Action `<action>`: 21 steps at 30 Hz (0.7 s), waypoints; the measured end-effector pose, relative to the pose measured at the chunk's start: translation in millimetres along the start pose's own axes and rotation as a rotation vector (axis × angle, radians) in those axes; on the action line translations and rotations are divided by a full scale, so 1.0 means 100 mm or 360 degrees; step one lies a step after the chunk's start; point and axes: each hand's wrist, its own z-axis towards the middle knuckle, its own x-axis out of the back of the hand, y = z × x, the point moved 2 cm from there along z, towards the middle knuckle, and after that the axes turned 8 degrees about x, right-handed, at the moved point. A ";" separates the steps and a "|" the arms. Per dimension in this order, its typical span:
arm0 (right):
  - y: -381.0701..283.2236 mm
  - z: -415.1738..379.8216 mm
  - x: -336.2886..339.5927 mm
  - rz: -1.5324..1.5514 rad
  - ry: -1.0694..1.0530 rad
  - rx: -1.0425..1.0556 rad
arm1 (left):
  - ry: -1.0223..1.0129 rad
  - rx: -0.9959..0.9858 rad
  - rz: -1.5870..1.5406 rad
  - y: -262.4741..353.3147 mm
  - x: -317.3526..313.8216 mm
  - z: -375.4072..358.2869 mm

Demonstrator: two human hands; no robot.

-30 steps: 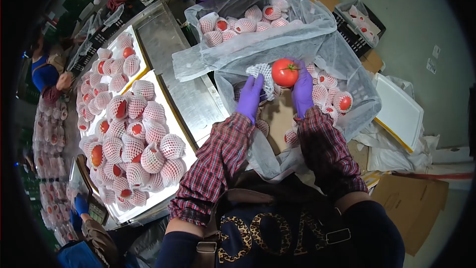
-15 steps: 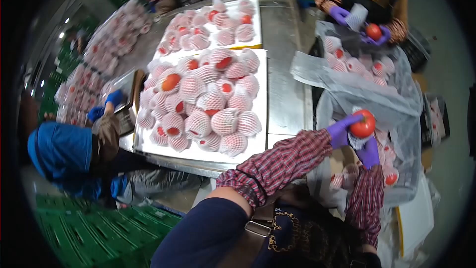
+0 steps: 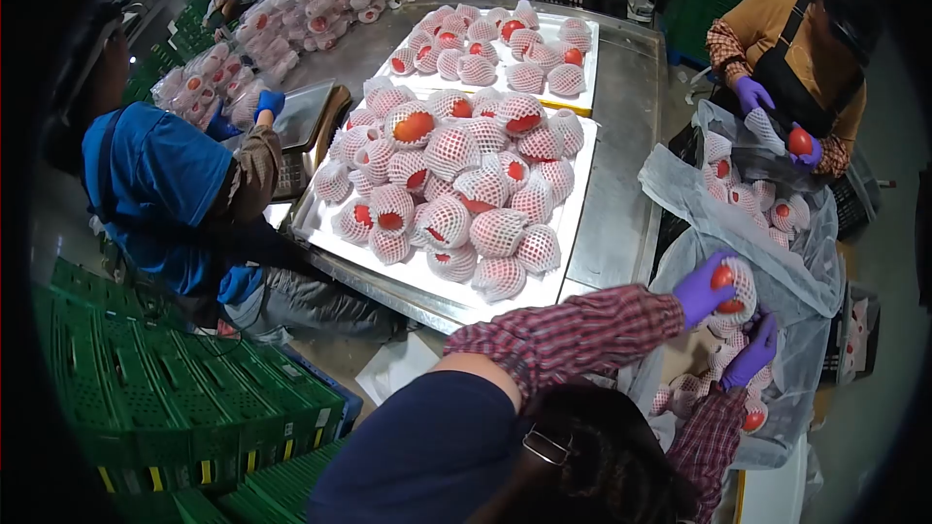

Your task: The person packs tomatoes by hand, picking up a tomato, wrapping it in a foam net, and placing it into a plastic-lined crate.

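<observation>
My left hand [image 3: 706, 291], in a purple glove, is closed around a red tomato [image 3: 735, 293] wearing a white foam net sleeve, with bare red skin showing at its side. Just below it, my right hand [image 3: 750, 357], also gloved in purple, is bent with its fingers together among netted tomatoes in the bin; what its fingers hold, if anything, is hidden. Both hands are over a bin lined with translucent plastic sheet [image 3: 791, 281]. More foam-netted tomatoes [image 3: 684, 390] lie by my right wrist.
A white tray [image 3: 575, 150] heaped with netted tomatoes stands on the metal table [image 3: 621, 68], a second tray behind it. A co-worker in blue [image 3: 160, 194] is at left, another in an orange-brown top [image 3: 825, 68] at right. Green crates [image 3: 184, 388] are stacked lower left.
The tomato, bare in both my hands before, is now inside a foam net in my left hand. My right hand has moved away and down. The view has shifted left.
</observation>
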 end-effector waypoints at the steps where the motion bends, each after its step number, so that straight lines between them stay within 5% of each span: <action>1: -0.08 0.02 -0.04 -0.0040 0.0029 -0.0025 | -0.0104 -0.0211 -0.0183 0.17 0.13 -0.02; 6: 0.05 -0.02 -0.11 -0.0192 -0.0319 -0.0105 | 0.0493 -0.1161 0.0906 1.16 1.47 -0.18; 8: 0.04 -0.05 -0.21 -0.0272 -0.0471 -0.0161 | 0.0718 -0.1063 0.1188 1.49 2.08 -0.29; 10: 0.11 -0.09 -0.26 -0.0408 -0.0651 -0.0181 | 0.1416 -0.0822 0.1838 1.61 2.69 -0.38; 12: 0.15 -0.13 -0.30 -0.0614 -0.0838 -0.0111 | 0.1685 -0.0557 0.2285 1.69 3.24 -0.45; 15: 0.32 -0.14 -0.23 -0.0918 -0.1091 0.0060 | 0.1573 0.0229 0.2665 1.40 3.69 -0.50; 18: 1.01 -0.09 0.27 -0.1268 -0.1214 0.0367 | 0.1533 0.0031 0.2936 1.17 3.68 -0.52; 21: 1.18 -0.12 0.64 -0.2072 -0.1370 0.0085 | 0.1570 -0.0211 0.2608 1.34 3.64 -0.62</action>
